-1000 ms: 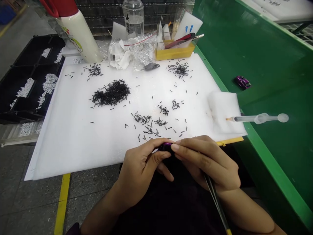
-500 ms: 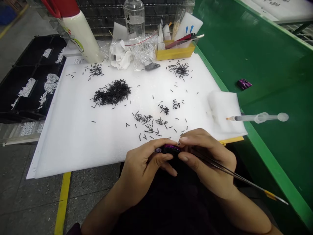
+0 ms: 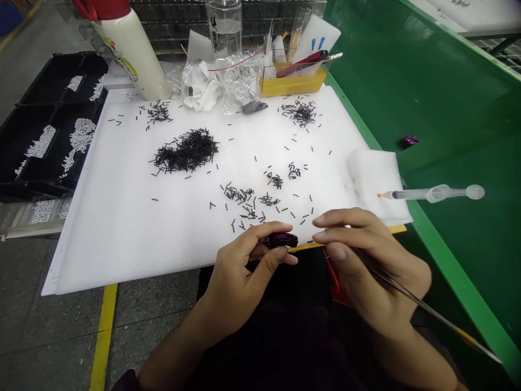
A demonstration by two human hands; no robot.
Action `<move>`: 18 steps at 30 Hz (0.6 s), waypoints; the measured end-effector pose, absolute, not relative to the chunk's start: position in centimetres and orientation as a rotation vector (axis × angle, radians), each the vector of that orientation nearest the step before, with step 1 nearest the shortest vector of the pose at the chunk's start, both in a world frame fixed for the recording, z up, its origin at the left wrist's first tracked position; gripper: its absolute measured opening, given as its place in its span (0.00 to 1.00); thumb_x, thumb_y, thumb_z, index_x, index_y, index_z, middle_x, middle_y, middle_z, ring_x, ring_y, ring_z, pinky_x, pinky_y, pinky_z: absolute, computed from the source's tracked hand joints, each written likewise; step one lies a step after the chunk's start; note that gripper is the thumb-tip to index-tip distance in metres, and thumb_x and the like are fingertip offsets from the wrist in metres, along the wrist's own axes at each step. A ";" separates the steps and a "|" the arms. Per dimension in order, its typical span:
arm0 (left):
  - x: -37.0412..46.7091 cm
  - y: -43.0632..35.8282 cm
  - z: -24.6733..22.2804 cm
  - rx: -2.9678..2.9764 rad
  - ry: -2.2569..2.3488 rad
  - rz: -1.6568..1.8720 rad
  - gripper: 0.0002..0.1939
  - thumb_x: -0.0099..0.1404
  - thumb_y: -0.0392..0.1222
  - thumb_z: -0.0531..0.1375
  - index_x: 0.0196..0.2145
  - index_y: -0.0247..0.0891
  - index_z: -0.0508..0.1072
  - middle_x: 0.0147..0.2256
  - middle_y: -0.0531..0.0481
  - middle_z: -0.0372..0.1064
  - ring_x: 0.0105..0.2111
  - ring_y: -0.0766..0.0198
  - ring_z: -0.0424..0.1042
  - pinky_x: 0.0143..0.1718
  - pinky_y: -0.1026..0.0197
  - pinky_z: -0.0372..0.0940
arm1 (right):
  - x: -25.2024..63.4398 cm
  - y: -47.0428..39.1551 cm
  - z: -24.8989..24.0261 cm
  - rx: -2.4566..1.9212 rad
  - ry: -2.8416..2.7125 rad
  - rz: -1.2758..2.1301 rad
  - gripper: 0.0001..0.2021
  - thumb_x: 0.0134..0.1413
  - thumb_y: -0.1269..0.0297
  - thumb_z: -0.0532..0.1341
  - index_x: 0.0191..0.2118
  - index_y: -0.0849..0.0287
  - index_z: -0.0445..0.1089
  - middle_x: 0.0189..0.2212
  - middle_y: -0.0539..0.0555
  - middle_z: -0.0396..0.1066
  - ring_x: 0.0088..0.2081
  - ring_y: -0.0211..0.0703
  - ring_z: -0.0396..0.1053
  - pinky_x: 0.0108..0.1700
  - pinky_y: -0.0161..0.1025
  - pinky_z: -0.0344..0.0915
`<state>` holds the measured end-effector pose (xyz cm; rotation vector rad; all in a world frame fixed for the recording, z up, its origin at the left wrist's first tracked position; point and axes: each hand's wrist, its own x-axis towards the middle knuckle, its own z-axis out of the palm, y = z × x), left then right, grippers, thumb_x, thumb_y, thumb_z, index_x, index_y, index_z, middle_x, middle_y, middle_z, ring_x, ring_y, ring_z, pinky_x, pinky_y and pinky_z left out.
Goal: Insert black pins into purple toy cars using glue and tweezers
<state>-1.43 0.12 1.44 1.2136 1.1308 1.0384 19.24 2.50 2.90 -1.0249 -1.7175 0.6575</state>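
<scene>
My left hand (image 3: 240,271) grips a small glossy purple-and-black piece (image 3: 284,239) between thumb and fingers at the front edge of the white foam sheet (image 3: 122,217). To its right and apart from it is my right hand (image 3: 366,266), with a pair of metal tweezers (image 3: 419,301) tucked in its palm, tips hidden. The right thumb and first fingers are slightly parted; whether anything tiny lies between them I cannot tell. Just beyond my hands, small dark slender parts (image 3: 240,194) are scattered on the foam, and a dense black heap (image 3: 189,150) of them sits farther left.
A syringe (image 3: 435,193) rests on a folded foam pad (image 3: 376,174) at right. Another purple piece (image 3: 409,141) lies on the green surface (image 3: 439,108). At the back stand a white bottle (image 3: 134,54), a clear bottle (image 3: 224,32), plastic bags (image 3: 240,81) and a yellow tool box (image 3: 297,84). Black trays (image 3: 24,98) are left.
My right hand has drawn away to the right from the purple piece, carrying the tweezers along. My left hand still holds the piece, now more exposed. The view has shifted slightly.
</scene>
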 end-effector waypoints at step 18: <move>-1.7 0.1 1.5 0.984 1.070 1.334 0.07 0.78 0.39 0.66 0.50 0.48 0.83 0.51 0.53 0.85 0.35 0.68 0.87 0.43 0.69 0.81 | 21.6 7.8 1.0 -1.649 -2.088 0.166 0.17 0.66 0.74 0.62 0.55 0.59 0.82 0.51 0.60 0.80 0.39 0.50 0.80 0.37 0.46 0.75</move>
